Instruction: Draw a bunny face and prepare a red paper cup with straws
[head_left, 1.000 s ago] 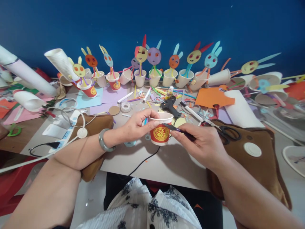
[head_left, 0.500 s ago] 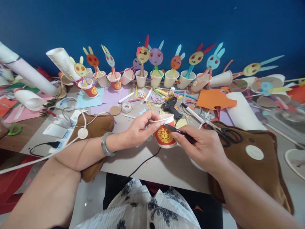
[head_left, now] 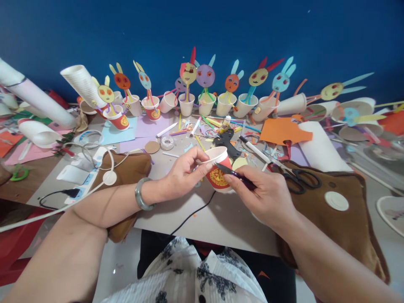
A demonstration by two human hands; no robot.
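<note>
My left hand (head_left: 189, 169) pinches the rim of a red paper cup (head_left: 217, 176) with a gold print and a white inside. The cup is tilted slightly, above the table. My right hand (head_left: 265, 191) is closed around a small dark-handled knife (head_left: 241, 179). The knife's dark, pointed blade lies against the cup just below the rim, close to my left thumb. My right fingers partly hide the handle and the cup's right side.
Paper-cup rabbit figures (head_left: 206, 101) line the blue wall. Behind the cup lie a black glue gun (head_left: 229, 143), markers and paper scraps. Black-handled scissors (head_left: 299, 179) rest by a brown cushion (head_left: 356, 219) at right; a power strip (head_left: 91, 174) and cables lie at left.
The cup has risen slightly and tipped a little more. My right hand and the knife have shifted slightly left with it. My left hand keeps its hold on the rim.
</note>
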